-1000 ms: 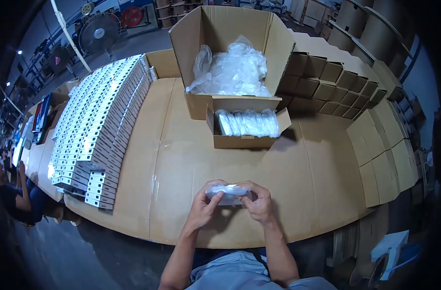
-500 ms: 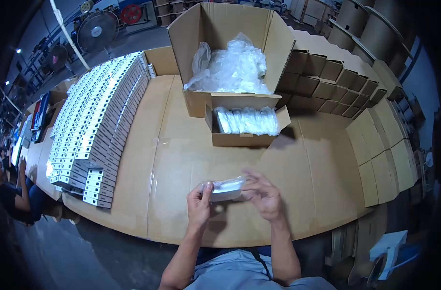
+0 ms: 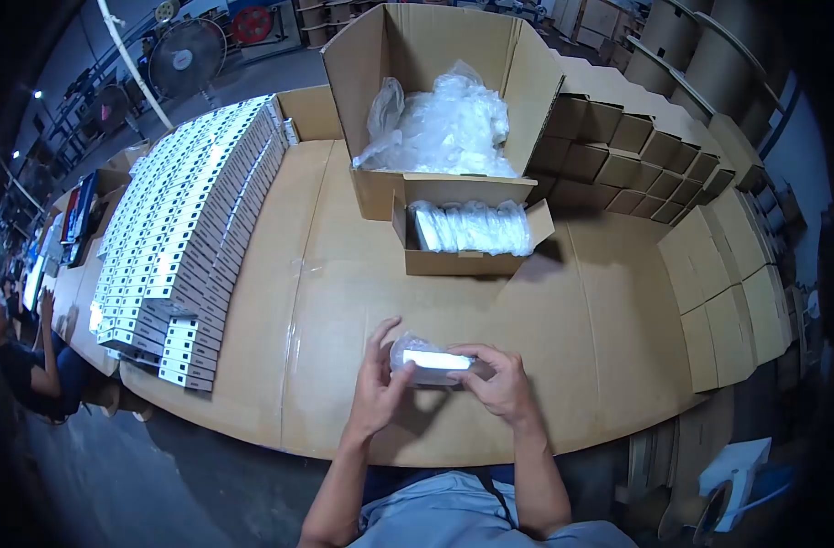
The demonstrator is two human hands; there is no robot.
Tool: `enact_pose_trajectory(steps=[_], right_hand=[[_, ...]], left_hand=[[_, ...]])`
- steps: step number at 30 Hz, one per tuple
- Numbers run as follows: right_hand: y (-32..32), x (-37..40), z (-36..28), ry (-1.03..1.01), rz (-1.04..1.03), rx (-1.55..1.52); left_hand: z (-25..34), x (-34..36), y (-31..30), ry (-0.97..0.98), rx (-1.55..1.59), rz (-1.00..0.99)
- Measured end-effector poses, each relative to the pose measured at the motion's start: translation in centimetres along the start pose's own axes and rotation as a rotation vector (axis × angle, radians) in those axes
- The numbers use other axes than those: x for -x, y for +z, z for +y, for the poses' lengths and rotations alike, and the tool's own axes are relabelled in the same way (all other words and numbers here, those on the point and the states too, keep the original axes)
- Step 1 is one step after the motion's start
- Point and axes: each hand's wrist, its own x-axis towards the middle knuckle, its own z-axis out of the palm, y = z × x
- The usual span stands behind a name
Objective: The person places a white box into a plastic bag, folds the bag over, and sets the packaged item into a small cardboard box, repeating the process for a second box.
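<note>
A small white box in a clear plastic bag (image 3: 437, 361) is held up over the cardboard-covered table, near its front edge. My right hand (image 3: 499, 379) pinches the right end of it between thumb and fingers. At the left end, my left hand (image 3: 377, 382) has its thumb against the front, with a finger stretched upward beside the loose plastic; its other fingers are partly hidden. Beyond my hands stands an open carton (image 3: 463, 265) with a row of several plastic-wrapped items (image 3: 472, 228) in it.
A big open carton (image 3: 367, 196) of clear plastic bags (image 3: 458, 123) stands behind the smaller one. Stacked white boxes (image 3: 175, 228) fill the left side. Brown cartons (image 3: 641, 160) are piled at the back right, others (image 3: 723, 292) at the right edge. A person (image 3: 38, 365) sits far left.
My right hand has closed onto the right end of the bagged box. My left hand's finger has lifted from it, and the bag's loose plastic now bunches at the left.
</note>
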Motion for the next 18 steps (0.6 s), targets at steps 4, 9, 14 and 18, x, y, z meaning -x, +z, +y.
enact_pose_trajectory(steps=[4, 9, 14, 18], right_hand=[[-0.1, 0.0, -0.1, -0.068, 0.04, 0.046], [-1.0, -0.4, -1.6, -0.268, 0.017, 0.161], [-1.2, -0.3, -2.4, -0.264, 0.021, 0.141], [-1.2, -0.5, -2.6, -0.29, -0.022, 0.208]], left_hand=[[0.3, -0.3, -0.8, 0.225, -0.404, -0.179], [-0.2, -0.3, -1.4, 0.126, -0.338, -0.246], [0.4, 0.0, -0.2, 0.054, -0.122, -0.175], [1.1, 0.4, 0.0, 0.006, -0.147, -0.123]])
